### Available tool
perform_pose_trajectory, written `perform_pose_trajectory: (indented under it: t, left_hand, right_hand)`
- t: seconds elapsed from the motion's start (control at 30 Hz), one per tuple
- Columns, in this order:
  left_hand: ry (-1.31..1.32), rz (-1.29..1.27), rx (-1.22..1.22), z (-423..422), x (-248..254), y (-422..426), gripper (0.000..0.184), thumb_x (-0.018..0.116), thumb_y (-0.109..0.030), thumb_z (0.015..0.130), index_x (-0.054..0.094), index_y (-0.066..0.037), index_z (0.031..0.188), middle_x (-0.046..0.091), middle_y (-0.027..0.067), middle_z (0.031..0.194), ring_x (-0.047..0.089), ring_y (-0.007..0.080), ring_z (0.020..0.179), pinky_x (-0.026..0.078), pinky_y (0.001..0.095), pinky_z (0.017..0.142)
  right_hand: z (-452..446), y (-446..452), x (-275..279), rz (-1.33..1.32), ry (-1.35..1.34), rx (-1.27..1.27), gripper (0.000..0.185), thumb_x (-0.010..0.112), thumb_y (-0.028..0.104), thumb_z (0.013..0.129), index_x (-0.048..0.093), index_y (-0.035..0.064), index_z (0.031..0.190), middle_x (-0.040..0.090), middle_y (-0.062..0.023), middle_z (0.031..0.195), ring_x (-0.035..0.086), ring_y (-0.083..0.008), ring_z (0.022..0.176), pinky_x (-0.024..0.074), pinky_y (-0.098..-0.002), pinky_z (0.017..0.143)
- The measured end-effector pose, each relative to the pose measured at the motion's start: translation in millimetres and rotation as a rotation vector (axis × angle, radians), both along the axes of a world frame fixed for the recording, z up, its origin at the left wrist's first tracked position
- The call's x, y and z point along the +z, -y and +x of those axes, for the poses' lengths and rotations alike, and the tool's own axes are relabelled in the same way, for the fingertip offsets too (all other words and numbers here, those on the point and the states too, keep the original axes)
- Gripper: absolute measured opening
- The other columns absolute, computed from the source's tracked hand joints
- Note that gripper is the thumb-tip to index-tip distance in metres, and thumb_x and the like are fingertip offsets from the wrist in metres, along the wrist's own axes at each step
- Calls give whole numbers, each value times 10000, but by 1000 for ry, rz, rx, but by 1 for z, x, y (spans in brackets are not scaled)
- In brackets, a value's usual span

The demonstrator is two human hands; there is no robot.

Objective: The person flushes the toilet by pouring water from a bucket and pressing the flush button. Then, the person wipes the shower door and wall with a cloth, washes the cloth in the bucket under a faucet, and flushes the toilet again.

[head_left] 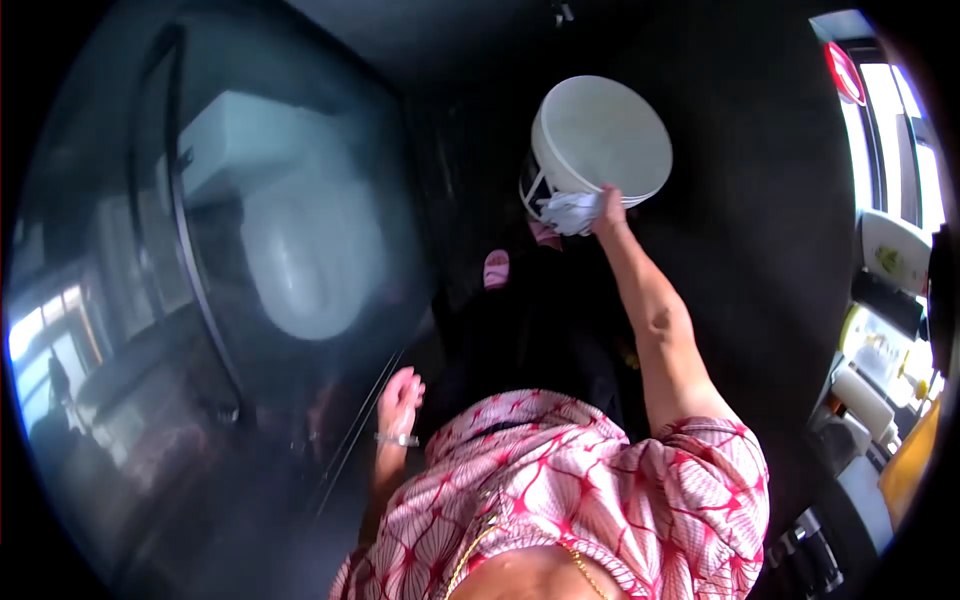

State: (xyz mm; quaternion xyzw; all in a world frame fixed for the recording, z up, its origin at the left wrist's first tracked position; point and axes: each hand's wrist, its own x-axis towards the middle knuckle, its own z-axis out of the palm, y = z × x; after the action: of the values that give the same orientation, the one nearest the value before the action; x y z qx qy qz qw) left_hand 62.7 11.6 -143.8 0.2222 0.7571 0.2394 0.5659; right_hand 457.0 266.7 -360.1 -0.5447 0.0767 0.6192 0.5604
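Out in front of me, my right hand (609,209) grips the near rim of a white bucket (556,128). The bucket is tilted so that its pale inside shows, and I see nothing in it. A bunched white cloth (570,213) hangs against the bucket's outer wall, pressed beside the same hand. Low on the left, my left hand (400,392) hangs next to a glass panel (300,450), with its fingers loosely curled and nothing in them. A bracelet sits on that wrist.
Behind the glass on the left is a white toilet (312,265), with a long metal handle (190,235) on the panel. The floor (740,290) is dark. At the right edge, bright windows (885,130) stand above several items, including a white bottle (863,403).
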Motion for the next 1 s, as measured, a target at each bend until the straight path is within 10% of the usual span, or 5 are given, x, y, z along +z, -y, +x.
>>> perform_pose_trajectory:
  t: [0.3,0.37,0.77,0.87,1.0]
  left_hand:
    - [81,-261,324,25,44,14,298,535,-149,816,498,-9,1076,576,75,944,563,133,827,457,239,685]
    - [60,-323,321,37,50,14,296,530,-150,818,495,-8,1075,576,82,952,568,134,822,456,235,675]
    - [2,-388,257,27,51,38,279,536,-178,813,529,-25,1046,595,68,884,575,122,786,457,235,650]
    - [2,-311,306,36,60,26,277,537,-168,815,525,-16,1046,595,70,886,574,125,789,460,246,685]
    - [-45,-224,365,41,55,18,249,550,-116,800,532,-4,1021,584,52,865,561,115,764,452,241,706]
  right_hand:
    - [23,-32,-117,-137,80,0,377,454,288,772,496,36,1049,524,-104,1053,488,-275,986,341,-421,911]
    - [-12,-59,-24,-208,-51,122,433,424,306,774,472,30,1104,510,-118,1108,469,-301,1042,321,-445,931]
    - [-4,-51,-71,-244,32,186,678,461,518,788,356,-7,1204,475,-148,1146,514,-290,965,435,-420,804]
    - [-8,-33,-52,170,-255,586,596,422,453,830,392,-37,1169,520,-161,1086,531,-294,955,445,-418,801]
    - [-43,-30,12,-223,-309,582,492,365,376,865,450,-22,1141,553,-145,1059,540,-295,952,428,-417,839]
